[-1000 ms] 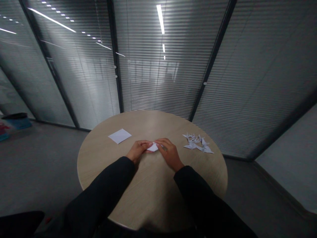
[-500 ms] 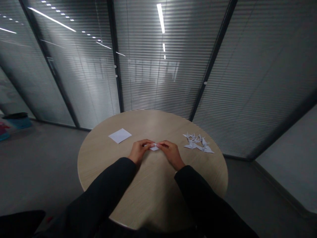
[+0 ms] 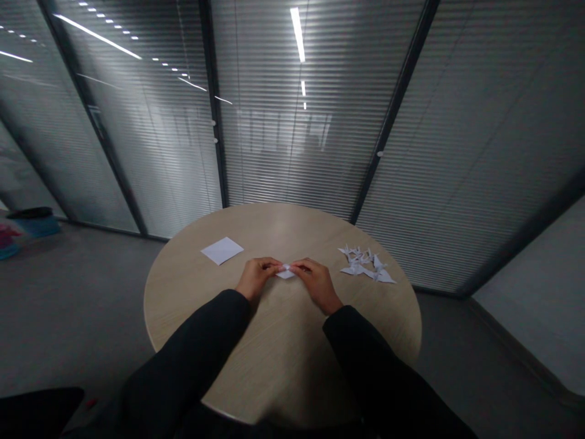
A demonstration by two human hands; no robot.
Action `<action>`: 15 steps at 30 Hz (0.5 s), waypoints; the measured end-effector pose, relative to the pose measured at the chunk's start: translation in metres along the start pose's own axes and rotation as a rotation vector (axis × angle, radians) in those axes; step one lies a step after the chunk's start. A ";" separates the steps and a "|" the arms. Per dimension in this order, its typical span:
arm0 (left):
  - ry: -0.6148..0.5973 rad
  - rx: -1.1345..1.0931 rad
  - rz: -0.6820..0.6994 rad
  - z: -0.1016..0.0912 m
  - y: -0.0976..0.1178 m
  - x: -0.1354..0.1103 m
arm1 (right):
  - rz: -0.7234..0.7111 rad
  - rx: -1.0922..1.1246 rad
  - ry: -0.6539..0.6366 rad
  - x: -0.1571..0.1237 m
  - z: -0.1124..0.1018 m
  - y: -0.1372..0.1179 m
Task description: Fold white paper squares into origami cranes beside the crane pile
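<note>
My left hand (image 3: 256,277) and my right hand (image 3: 317,283) meet at the middle of the round wooden table (image 3: 192,305). Between their fingertips, both hands pinch a small folded piece of white paper (image 3: 286,272), its lower part showing and the rest hidden by my fingers. Farther left lies a flat square sheet of white paper (image 3: 222,250), apart from my left hand. To the right of my right hand sits a loose heap of white origami cranes (image 3: 364,264), not touched by either hand.
Glass partitions with slatted blinds (image 3: 292,152) stand behind the table. Grey floor surrounds it. A blue bin (image 3: 36,224) and a colourful item stand on the floor at far left. A dark object (image 3: 36,411) sits at lower left.
My hands have drawn closer together and now pinch the paper from both sides. My right hand has come off the top of the paper, and less of the paper shows.
</note>
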State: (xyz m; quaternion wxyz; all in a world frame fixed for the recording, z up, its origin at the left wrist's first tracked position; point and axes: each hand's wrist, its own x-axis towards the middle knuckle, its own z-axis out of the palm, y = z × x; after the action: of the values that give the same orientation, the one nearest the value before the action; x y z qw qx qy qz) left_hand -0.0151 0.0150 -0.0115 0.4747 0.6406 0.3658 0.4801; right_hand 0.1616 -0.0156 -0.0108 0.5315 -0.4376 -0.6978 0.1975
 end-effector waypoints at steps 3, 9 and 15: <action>0.004 0.044 0.019 -0.001 0.000 0.000 | -0.002 0.000 -0.006 0.000 -0.001 -0.001; -0.012 0.129 0.051 -0.002 0.003 -0.001 | 0.013 -0.005 -0.032 0.000 -0.002 -0.003; -0.033 0.188 0.080 -0.002 0.007 -0.003 | -0.001 -0.039 -0.050 0.000 -0.002 -0.002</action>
State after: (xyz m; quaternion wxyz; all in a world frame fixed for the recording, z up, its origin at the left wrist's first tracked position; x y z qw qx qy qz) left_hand -0.0180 0.0113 -0.0055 0.3992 0.7041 0.3756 0.4515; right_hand 0.1629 -0.0172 -0.0082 0.5053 -0.4426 -0.7148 0.1944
